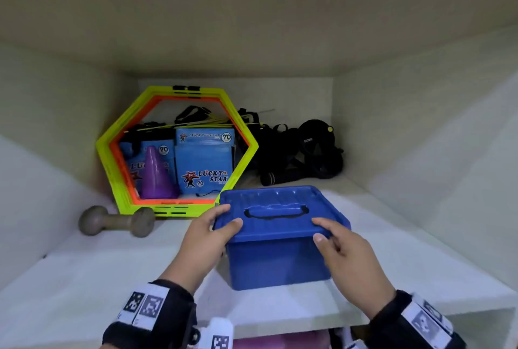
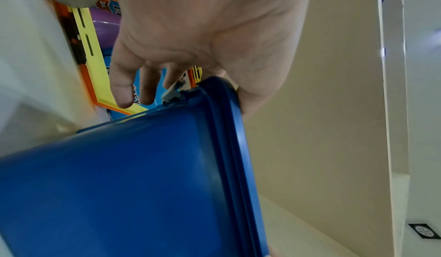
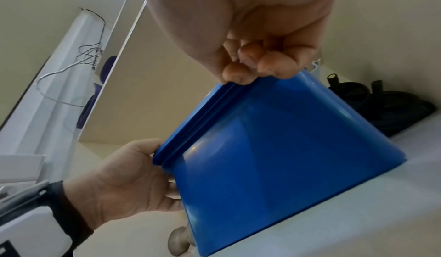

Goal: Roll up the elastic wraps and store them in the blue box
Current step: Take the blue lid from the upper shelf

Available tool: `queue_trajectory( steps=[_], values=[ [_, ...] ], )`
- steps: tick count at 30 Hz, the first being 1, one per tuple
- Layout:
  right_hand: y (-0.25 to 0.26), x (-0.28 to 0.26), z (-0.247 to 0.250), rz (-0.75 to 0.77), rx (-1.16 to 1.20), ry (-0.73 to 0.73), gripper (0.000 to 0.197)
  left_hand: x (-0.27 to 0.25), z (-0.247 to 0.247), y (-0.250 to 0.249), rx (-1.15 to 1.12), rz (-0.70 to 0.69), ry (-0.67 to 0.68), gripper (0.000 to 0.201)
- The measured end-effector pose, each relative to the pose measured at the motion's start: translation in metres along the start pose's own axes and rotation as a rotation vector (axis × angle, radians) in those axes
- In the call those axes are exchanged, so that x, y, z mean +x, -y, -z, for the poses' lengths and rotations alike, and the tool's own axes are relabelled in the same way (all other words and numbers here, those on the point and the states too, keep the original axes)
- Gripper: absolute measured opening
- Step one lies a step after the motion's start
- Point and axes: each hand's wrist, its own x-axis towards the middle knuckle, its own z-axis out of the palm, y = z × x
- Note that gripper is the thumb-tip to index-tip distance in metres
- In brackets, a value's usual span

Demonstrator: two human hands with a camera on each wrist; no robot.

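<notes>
Nearest, the left hand [image 1: 206, 239] and right hand [image 1: 346, 253] each grip a lid corner of the closed blue box [image 1: 276, 250], which sits, perhaps slightly tilted, on the white shelf [image 1: 84, 278]. Behind lie a dumbbell [image 1: 116, 221] and hexagonal rings [image 1: 112, 158].

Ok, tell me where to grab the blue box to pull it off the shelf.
Grip the blue box under its lid rim at the two short ends, one of the hands per side, from the shelf's open front. The rim overhangs the tapered walls, giving a ledge; the left hand and right hand already sit there.
</notes>
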Motion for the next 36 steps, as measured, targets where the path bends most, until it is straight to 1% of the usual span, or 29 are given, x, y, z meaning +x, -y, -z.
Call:
queue_trajectory(
  steps=[2,4,7,9,11,14,17,19,20,22,23,25,27,30,33,36],
  values=[
    [0.000,0.001,-0.002,0.022,0.016,0.042,0.029,0.001,-0.001,0.003,-0.003,0.012,-0.027,0.039],
    [0.002,0.003,-0.001,0.040,0.030,0.040,0.028,0.003,-0.001,0.003,0.018,0.015,-0.053,0.039],
    [0.002,0.010,0.011,0.045,0.042,-0.089,0.016,0.007,-0.001,0.005,0.052,-0.001,-0.073,0.036],
    [-0.006,0.018,0.022,-0.001,0.046,-0.156,0.010,0.009,-0.001,0.007,0.066,-0.005,-0.079,0.033],
    [-0.014,0.027,0.032,-0.046,0.019,-0.155,0.014,0.011,0.000,0.009,0.074,-0.003,-0.101,0.028],
    [-0.023,0.038,0.038,-0.074,-0.008,-0.110,0.019,0.017,0.004,0.013,0.091,0.015,-0.149,0.025],
    [-0.030,0.049,0.040,-0.154,0.033,-0.109,0.017,0.021,0.005,0.014,0.092,0.060,-0.147,0.022],
    [-0.034,0.056,0.039,-0.249,0.074,-0.096,0.007,0.023,0.004,0.012,0.059,0.087,-0.131,0.021],
    [-0.034,0.058,0.039,-0.325,0.128,-0.063,0.012,0.023,0.004,0.011,0.038,0.100,-0.125,0.022],
    [-0.032,0.061,0.039,-0.485,0.312,0.019,0.025,0.023,0.004,0.008,0.014,0.114,-0.127,0.023],
    [-0.029,0.061,0.039,-0.520,0.391,0.039,0.026,0.024,0.004,0.007,0.015,0.114,-0.131,0.024],
    [-0.026,0.061,0.039,-0.491,0.417,0.027,0.025,0.024,0.004,0.003,0.020,0.106,-0.138,0.028],
    [-0.027,0.062,0.039,-0.428,0.357,-0.020,0.027,0.027,0.005,0.002,0.020,0.100,-0.147,0.033],
    [-0.028,0.068,0.038,-0.371,0.337,-0.083,0.026,0.032,0.005,0.001,-0.014,0.096,-0.183,0.028],
    [-0.027,0.073,0.041,-0.406,0.419,-0.107,0.021,0.037,0.007,0.001,-0.078,0.123,-0.194,0.026],
    [-0.032,0.077,0.040,-0.487,0.538,-0.096,0.015,0.042,0.010,0.003,-0.123,0.159,-0.179,0.028]
  ],
)
